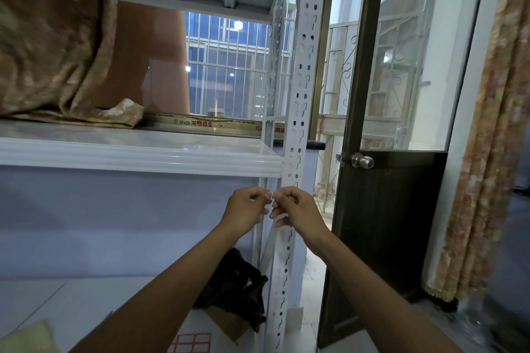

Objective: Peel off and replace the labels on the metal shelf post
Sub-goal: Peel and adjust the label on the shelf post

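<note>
A: Nearest the lens: two bare forearms rose from the bottom edge toward frame centre. Just left of them, at the bottom edge, a sheet of red-bordered labels [190, 343] lay on the lower shelf [86, 304], partly cut off by the frame.

B: Largest items next?

A: White metal shelving filled the left half. The middle shelf [137, 153] crossed at mid-height; patterned fabric [51, 60] sat on it in the upper left. The perforated metal shelf post [301, 89] ran top to bottom just right of centre. A dark door [384, 238] with a round knob [362, 161] stood right of the post, and a curtain [487, 152] hung at the right edge.

B: Hands?

A: Left hand [243, 210] and right hand [298, 209] met at frame centre, directly in front of the post, below the middle shelf. Fingers of both were curled; thumb and forefinger tips were pinched together on a tiny white scrap [272, 196] between the hands. Whether it was a label, could not tell; too small.

B: Smaller items?

A: A black bag [238, 286] lay on the lower shelf beside the post, lower centre.
</note>
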